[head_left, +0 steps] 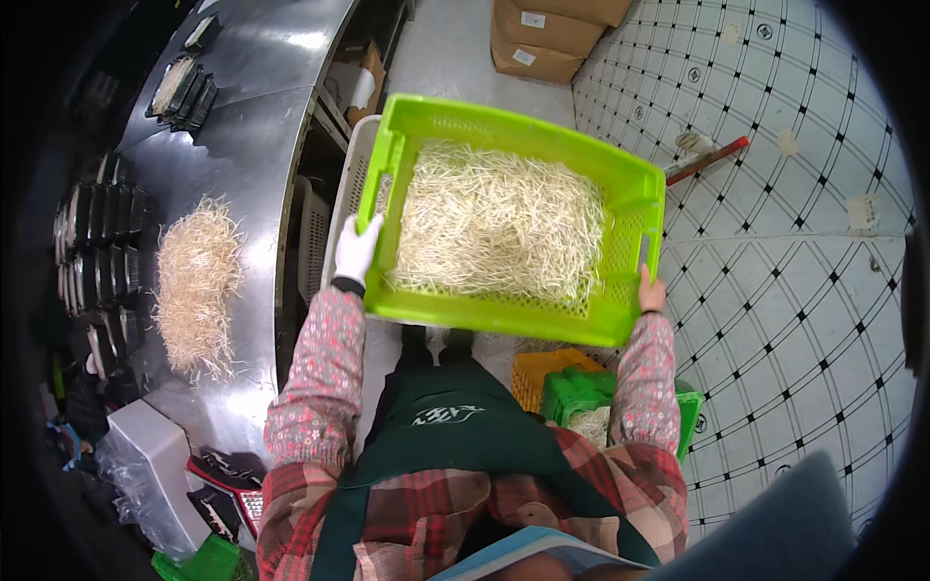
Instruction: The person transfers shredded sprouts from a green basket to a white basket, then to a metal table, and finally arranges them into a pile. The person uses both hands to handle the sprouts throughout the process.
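A lime-green plastic crate (508, 327) is held up in front of me, tilted a little, with a thick layer of bean sprouts (501, 218) on its perforated bottom. My left hand (357, 248), in a white glove, grips the rim at its left end by the handle slot. At the right end, my right hand (652, 292) holds the crate below the other handle slot; its fingers are partly hidden. Behind the lime crate a pale perforated crate (352, 181) shows at the left. Another pile of sprouts (197, 290) lies on the steel table to my left.
The steel table (254, 160) bears stacked black trays (109, 218) and filled trays (178, 91). A white box (163, 465) stands near its close end. Yellow (538, 370) and green crates (574, 388) sit low at my right. Cardboard boxes (552, 36) and a red-ended stick (708, 160) are further off.
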Motion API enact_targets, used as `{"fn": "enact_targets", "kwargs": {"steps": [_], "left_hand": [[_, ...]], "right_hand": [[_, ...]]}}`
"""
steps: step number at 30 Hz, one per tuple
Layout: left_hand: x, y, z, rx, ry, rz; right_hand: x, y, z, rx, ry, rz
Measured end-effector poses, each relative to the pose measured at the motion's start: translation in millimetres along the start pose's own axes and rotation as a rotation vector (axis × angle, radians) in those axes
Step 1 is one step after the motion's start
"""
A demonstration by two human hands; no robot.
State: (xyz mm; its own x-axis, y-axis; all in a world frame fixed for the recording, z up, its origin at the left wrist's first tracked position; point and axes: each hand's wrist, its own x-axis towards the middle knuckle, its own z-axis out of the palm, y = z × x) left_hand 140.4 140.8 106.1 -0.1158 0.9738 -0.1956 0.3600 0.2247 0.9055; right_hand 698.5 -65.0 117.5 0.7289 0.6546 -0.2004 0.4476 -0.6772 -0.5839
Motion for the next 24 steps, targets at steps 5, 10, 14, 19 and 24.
{"fn": "enact_targets", "kwargs": {"steps": [5,10,14,19,24], "left_hand": [[-23.1,-99.3,-95.9,-0.14,0.121,-0.284],[40.1,-5.9,-66.8,0.106,0.004,-0.214],[-5.8,-26.5,11.7,0.066,0.012,-0.037],[15.5,-64.9,-108.7,-0.078,0.152,-0.333],[-14.9,-4.7,-33.8,0.222,0.136,-0.097]], "right_hand": [[-93.9,-0.6,57.2,-0.041,0.105,-0.301],[-4.3,-54.2,35.1,-0.277,-0.166,-0.051],[23.1,30.0,-35.2,-0.335,-0.025,0.047],[-95.7,-45.2,44.0,-0.15,-0.039,-0.263],[-46.3,22.0,12.8,0.066,0.028,-0.014]]}}
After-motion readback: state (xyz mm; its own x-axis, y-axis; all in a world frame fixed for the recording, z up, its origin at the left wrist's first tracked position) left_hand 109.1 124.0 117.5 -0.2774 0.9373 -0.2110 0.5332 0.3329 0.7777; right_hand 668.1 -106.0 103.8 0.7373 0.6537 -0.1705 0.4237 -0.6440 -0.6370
